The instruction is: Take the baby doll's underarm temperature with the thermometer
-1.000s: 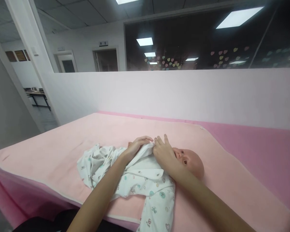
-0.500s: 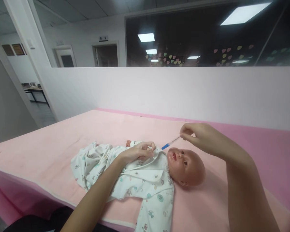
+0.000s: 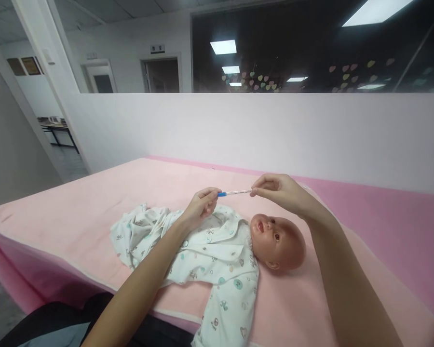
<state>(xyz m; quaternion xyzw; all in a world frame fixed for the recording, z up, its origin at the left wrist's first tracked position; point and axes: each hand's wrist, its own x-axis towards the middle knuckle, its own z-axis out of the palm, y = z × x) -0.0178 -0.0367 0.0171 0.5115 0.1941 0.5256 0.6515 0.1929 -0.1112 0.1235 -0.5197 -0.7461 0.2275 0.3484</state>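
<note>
A thin glass thermometer (image 3: 237, 192) with a blue end is stretched level between my two hands, above the doll's chest and head. My left hand (image 3: 204, 205) pinches the blue end. The clear end is between the thumb and fingers of my right hand (image 3: 275, 189). Below lies a baby doll (image 3: 284, 243) on its back, its head to the right and its face turned up. It wears a white printed gown (image 3: 224, 260), whose front lies across its chest. The doll's far arm is hidden from view.
A pink sheet (image 3: 292, 308) covers the table under the doll. Behind it stands a low white wall (image 3: 238, 130) with a dark window above. At the far left a small table (image 3: 60, 127) shows through a doorway.
My left hand has left the gown and risen to grip the thermometer's blue end. My right hand has moved left and slightly up, and the thermometer has turned from slanted to level.
</note>
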